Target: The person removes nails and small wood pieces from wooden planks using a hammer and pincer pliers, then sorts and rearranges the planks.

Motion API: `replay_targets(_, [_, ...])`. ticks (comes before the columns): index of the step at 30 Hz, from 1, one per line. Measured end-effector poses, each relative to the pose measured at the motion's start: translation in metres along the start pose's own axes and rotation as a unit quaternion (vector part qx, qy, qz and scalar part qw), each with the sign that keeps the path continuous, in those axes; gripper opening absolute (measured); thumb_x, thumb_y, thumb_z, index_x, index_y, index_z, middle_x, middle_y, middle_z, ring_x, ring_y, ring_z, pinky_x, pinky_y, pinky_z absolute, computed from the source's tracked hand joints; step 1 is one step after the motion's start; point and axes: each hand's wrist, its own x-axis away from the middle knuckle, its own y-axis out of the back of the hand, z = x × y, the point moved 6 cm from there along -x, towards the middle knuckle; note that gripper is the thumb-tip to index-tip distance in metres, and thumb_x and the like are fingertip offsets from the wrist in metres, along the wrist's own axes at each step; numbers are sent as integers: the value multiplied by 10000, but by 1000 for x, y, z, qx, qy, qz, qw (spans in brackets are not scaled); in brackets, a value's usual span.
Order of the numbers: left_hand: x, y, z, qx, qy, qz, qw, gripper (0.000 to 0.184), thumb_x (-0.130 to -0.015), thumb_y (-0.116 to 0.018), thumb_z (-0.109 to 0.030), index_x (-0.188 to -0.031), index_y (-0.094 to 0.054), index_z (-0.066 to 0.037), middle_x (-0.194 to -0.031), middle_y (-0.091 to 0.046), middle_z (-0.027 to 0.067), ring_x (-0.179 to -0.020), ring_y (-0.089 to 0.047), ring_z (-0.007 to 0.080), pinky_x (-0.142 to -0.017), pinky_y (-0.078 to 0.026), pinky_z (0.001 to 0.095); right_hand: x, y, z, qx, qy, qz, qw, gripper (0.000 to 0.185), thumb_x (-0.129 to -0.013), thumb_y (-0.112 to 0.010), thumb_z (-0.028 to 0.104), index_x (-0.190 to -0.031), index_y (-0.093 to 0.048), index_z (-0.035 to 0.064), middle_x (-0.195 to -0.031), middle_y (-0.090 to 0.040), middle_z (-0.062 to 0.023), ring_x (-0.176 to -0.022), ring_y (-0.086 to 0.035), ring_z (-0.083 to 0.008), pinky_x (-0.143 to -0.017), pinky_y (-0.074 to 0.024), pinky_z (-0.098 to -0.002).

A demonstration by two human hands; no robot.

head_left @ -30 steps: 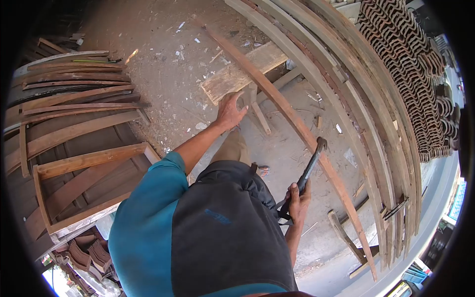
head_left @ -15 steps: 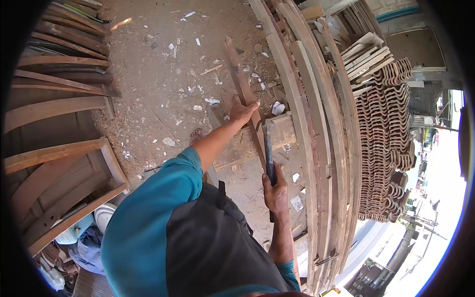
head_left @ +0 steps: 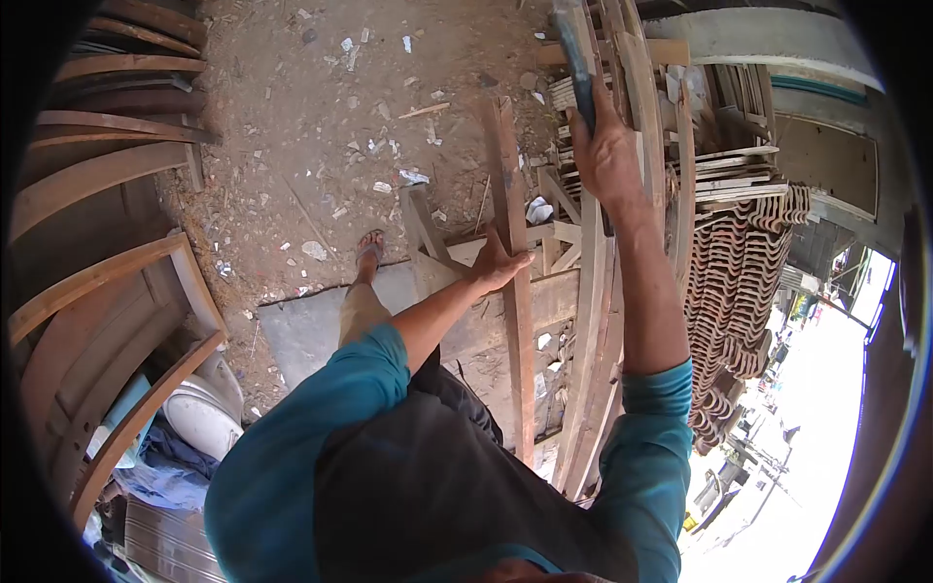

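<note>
My left hand [head_left: 499, 264] grips a narrow, weathered wooden plank [head_left: 513, 209] near its middle, with the thumb lying across it. The plank lies over a low wooden bench [head_left: 554, 303], its far end pointing away from me. In my right hand [head_left: 608, 160] is a long, dark metal bar-like tool [head_left: 575, 60], its exact kind unclear. The fingers are wrapped round its dark grip. This hand is raised at the right, above the long timbers [head_left: 590, 330], and the tool's far end reaches the top of the view.
Curved wooden pieces [head_left: 107, 185] and a wooden frame [head_left: 197, 282] stand at the left. Stacked clay roof tiles [head_left: 734, 291] are on the right. Wood chips and white scraps [head_left: 382, 187] litter the ground. My foot [head_left: 371, 241] is left of the bench.
My right hand has swung up, forward and to the right with the bar-like tool, away from the plank. My left hand still holds the plank, which now lies straighter in view.
</note>
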Motion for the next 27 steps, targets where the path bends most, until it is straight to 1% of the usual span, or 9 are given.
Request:
replay_targets(2, [1,-1,1,29,52,46,997,1006,-837,-762,-436,-1473,-118,4,-1356,-535,308,-1224,-583,414,-1038,-476,447,16,-37,-31,224,-56,281,932,449,-975,-604,189,-1371,-497,8,-932,-697,-265,-899,-673,-475,-778,-525,-514])
replay_targets(5, [-13,-7,19,28,23,57,998,1089,-815,-772,-465,-1485,-83,47,-1384,-511,319,-1259,-555,423,-1068,-463,439,35,-36,-31,128,-70,252,957,382,-983,-603,248,-1290,-560,24,-942,-706,-256,-940,-683,-458,-789,-516,-525])
replay_targets(8, [-14,-6,22,5,39,64,997,1123,-794,-780,-492,-1477,-102,88,-1401,-500,316,-1289,-537,413,-1086,-452,424,53,-16,-23,2,-94,136,986,395,-979,-619,265,-1280,-575,13,-838,-703,-175,-746,-704,-316,-673,-531,-404])
replay_targets(11, [-25,-9,26,25,14,66,997,1046,-772,-820,-435,-1444,-217,92,-1360,-541,280,-1262,-562,363,-1066,-460,410,69,-13,-5,-252,-225,83,937,458,-1030,-568,407,-1193,-582,-21,-663,-537,-14,-544,-526,-91,-505,-419,-262])
replay_targets(13, [-38,-20,32,111,-126,91,982,923,-749,-853,-339,-1390,-332,72,-1276,-591,215,-1178,-597,282,-1005,-489,392,74,-21,10,-302,-221,56,926,474,-1038,-542,438,-1174,-579,-14,-656,-529,-10,-550,-530,-96,-505,-421,-269])
replay_targets(19, [-26,-15,6,205,-109,106,967,617,-739,-796,-177,-1256,-517,11,-1128,-619,103,-1044,-611,169,-901,-522,364,111,-85,-36,-233,-234,53,942,478,-1053,-497,468,-1085,-571,-3,-637,-486,8,-549,-499,-92,-483,-403,-275])
replay_targets(21, [-29,-15,-1,236,-126,95,959,668,-737,-804,-199,-1286,-501,34,-1139,-622,123,-1062,-611,190,-933,-510,368,112,-78,-38,-173,-249,41,952,455,-1048,-528,437,-1073,-581,-14,-632,-485,8,-527,-482,-82,-478,-405,-263])
replay_targets(23, [-30,-17,11,204,-107,99,968,754,-730,-821,-234,-1317,-448,58,-1179,-606,148,-1097,-599,216,-959,-497,371,91,-27,9,-314,-303,15,900,442,-1043,-550,412,-1114,-558,-25,-642,-499,1,-515,-480,-81,-477,-414,-250])
replay_targets(27, [-35,-22,39,106,-68,90,988,951,-714,-859,-311,-1386,-331,105,-1284,-562,204,-1177,-570,266,-1019,-466,378,63,40,42,-387,-77,-236,888,503,-1026,-552,471,-1091,-476,-22,-699,-519,-24,-523,-503,-82,-462,-415,-234])
